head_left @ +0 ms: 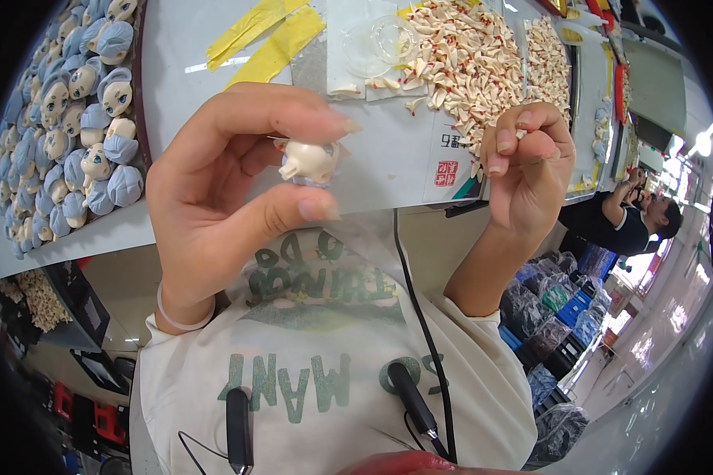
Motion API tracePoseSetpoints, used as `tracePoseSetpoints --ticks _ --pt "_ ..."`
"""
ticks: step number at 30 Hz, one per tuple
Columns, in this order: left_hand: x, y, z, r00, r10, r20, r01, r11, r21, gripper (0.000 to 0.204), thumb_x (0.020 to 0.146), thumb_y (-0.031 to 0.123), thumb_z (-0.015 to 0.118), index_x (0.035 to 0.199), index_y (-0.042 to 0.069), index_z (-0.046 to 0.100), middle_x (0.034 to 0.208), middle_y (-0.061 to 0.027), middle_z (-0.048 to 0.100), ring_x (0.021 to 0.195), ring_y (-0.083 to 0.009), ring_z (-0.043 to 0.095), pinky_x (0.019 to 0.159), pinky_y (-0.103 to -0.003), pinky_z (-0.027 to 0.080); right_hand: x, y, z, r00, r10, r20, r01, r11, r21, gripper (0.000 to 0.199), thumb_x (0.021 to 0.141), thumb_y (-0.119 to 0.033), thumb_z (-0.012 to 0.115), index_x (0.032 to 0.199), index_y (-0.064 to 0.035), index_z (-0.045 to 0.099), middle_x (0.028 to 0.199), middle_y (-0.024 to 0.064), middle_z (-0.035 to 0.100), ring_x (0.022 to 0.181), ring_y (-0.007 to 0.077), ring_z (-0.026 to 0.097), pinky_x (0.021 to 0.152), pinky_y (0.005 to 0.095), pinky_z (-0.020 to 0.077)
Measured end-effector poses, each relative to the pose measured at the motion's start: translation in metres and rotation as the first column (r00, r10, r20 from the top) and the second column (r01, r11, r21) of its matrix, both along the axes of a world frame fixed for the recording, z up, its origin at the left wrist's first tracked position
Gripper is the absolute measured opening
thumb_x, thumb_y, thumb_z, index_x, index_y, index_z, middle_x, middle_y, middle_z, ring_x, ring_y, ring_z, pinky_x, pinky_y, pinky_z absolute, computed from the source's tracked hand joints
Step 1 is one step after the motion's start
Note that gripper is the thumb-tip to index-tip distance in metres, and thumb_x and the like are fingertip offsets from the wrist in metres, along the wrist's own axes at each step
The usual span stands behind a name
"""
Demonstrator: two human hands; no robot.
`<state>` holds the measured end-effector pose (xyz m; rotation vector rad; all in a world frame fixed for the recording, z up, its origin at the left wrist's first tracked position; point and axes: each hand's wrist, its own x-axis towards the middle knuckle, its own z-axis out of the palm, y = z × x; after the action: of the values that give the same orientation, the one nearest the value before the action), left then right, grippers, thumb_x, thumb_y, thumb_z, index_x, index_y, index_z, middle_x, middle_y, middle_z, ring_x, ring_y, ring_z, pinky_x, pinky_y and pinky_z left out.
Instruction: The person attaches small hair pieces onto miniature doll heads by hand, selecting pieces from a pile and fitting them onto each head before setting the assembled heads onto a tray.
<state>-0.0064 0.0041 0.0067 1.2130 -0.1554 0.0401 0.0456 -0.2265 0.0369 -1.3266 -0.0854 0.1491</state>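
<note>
My left hand (202, 170), in front of my chest, grips a small cream doll head (310, 161) between thumb and fingers. The head has a bit of pale blue at its lower edge and a small pointed part sticking out on its left. To the right, my raised right hand (535, 170) is closed in a pinch on a tiny whitish piece (521, 134), mostly hidden by the fingertips. The two hands are well apart. Beyond the right hand lies a heap of small cream curved pieces with red marks (467, 59).
At the left, a dark-edged tray (142, 75) holds many doll heads with pale blue hair. Yellow tape strips (273, 47) and a clear round dish (372, 46) lie on the white table (186, 47). A black cable (408, 269) hangs before me. Another person (626, 214) sits far right.
</note>
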Motion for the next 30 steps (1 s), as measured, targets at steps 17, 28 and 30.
tracePoseSetpoints --ticks 17,28,30 --pt "-0.003 -0.002 0.007 0.989 0.005 -0.149 -0.019 0.996 -0.088 0.048 0.061 0.026 0.076 0.092 -0.002 0.052 0.087 -0.0119 0.055 0.075 -0.0147 0.055 0.066 -0.022 0.044 -0.018 0.074 0.003 0.959 0.128 0.254 -0.083 0.98 -0.179 0.03 0.066 -0.014 0.073 0.075 0.0014 0.049 0.065 0.0121 0.053 0.052 0.0129 0.05 0.048 0.0192 0.0402" --pt "-0.003 0.003 0.008 0.979 -0.064 -0.194 0.043 0.993 -0.107 0.051 0.052 0.027 0.08 0.086 -0.003 0.056 0.077 -0.0045 0.052 0.068 -0.0091 0.049 0.06 -0.018 0.037 -0.01 0.074 -0.007 0.686 0.33 0.648 -0.121 0.931 -0.345 0.027 0.063 -0.012 0.074 0.076 0.0027 0.056 0.069 0.012 0.055 0.054 0.0127 0.049 0.046 0.0204 0.0332" --pt "-0.003 0.002 0.008 0.977 -0.054 -0.206 0.03 0.993 -0.116 0.052 0.052 0.028 0.08 0.087 -0.002 0.056 0.077 -0.0043 0.052 0.068 -0.0089 0.049 0.059 -0.018 0.036 -0.012 0.076 -0.008 0.702 0.311 0.641 -0.101 0.934 -0.343 0.024 0.063 -0.009 0.073 0.076 0.0025 0.056 0.07 0.012 0.055 0.054 0.0133 0.05 0.046 0.0206 0.0342"
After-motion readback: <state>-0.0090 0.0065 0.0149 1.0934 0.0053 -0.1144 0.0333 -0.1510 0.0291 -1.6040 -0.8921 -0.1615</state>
